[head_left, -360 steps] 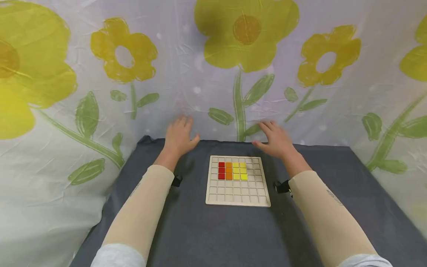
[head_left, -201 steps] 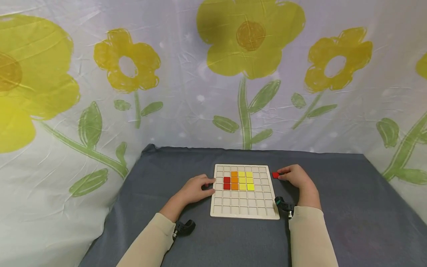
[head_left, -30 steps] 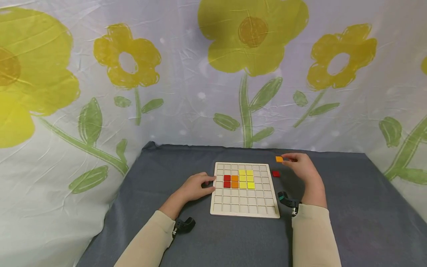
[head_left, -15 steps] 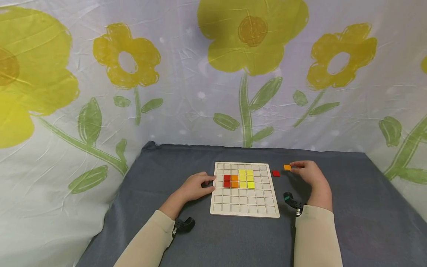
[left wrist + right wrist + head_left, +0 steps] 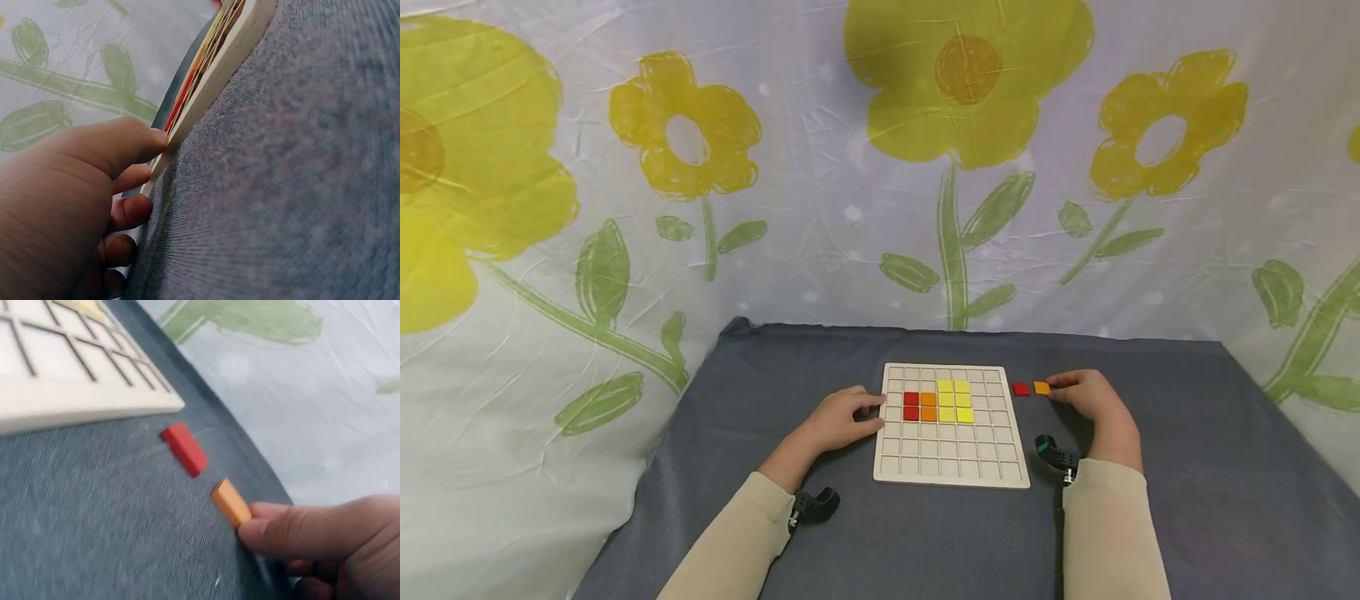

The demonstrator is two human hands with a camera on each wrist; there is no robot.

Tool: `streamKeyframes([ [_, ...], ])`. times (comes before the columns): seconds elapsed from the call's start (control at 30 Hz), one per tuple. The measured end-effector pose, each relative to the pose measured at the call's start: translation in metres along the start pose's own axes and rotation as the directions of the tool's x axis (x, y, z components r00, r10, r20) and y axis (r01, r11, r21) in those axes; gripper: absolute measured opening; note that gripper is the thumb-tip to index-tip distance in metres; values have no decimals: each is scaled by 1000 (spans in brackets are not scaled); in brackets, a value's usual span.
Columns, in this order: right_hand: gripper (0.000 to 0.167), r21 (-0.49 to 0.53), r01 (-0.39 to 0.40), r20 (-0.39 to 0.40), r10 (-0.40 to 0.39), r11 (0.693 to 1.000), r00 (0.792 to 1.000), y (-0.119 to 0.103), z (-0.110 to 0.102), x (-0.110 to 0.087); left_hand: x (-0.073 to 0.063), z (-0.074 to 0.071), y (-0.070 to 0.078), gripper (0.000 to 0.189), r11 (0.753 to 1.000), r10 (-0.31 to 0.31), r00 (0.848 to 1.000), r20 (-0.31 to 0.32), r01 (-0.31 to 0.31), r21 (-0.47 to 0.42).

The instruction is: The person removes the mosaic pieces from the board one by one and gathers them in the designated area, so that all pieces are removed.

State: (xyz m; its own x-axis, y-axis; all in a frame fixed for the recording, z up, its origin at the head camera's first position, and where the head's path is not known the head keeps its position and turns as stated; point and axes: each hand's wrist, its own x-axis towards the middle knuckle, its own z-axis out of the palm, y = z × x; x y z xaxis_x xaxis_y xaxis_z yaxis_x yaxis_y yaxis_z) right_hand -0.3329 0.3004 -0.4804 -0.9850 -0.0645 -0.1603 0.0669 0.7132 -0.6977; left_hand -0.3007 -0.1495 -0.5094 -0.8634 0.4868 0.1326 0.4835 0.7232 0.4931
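A square wooden grid board (image 5: 951, 462) lies on the dark cloth, with two red tiles (image 5: 911, 406), two orange tiles (image 5: 928, 406) and a block of several yellow tiles (image 5: 954, 402) in its cells. My left hand (image 5: 831, 421) rests at the board's left edge, thumb and forefinger touching the rim apart from each other. Right of the board lies a loose red tile (image 5: 1020, 389). Just beyond it my right hand (image 5: 1092, 396) pinches an orange tile (image 5: 231, 503) between thumb and forefinger at the cloth; in the right wrist view a small gap separates the two loose tiles.
Dark grey cloth (image 5: 880, 542) covers the table. A white curtain (image 5: 820, 250) printed with yellow flowers hangs behind it and along both sides. Each wrist bears a black camera mount, such as the one on the right (image 5: 1056, 454).
Earlier, both hands were raised and the board's red and orange columns were longer. The red tile came out, then the orange one, now brought down right of the red. The left hand stays put lately.
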Motion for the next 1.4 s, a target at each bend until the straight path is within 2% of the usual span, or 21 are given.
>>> streamKeyframes([
  [0.47, 45, -32, 18, 41, -17, 999, 999, 1, -4, -2, 0, -3, 3, 49, 1000, 3, 1000, 7, -3, -1],
  [0.67, 49, -26, 74, -19, -74, 997, 997, 8, -1, -7, -2, -2, 2, 48, 1000, -7, 1000, 6, 7, 1],
  [0.8, 51, -19, 100, -37, -101, 995, 994, 5, -4, -6, -1, -2, 2, 48, 1000, -4, 1000, 7, 4, -1],
  [0.97, 53, -40, 146, -28, -147, 989, 989, -13, -7, -3, -1, -3, 2, 48, 1000, -1, 1000, 9, 1, 6],
  [1.2, 54, -59, 204, -44, -206, 977, 978, -51, -5, -3, 1, -3, 0, 49, 1000, -15, 1000, 17, 14, 7],
  [1.4, 52, -51, 302, -19, -304, 952, 953, -83, 9, -1, 4, -6, 1, 49, 1000, -7, 1000, 17, 7, 11],
])
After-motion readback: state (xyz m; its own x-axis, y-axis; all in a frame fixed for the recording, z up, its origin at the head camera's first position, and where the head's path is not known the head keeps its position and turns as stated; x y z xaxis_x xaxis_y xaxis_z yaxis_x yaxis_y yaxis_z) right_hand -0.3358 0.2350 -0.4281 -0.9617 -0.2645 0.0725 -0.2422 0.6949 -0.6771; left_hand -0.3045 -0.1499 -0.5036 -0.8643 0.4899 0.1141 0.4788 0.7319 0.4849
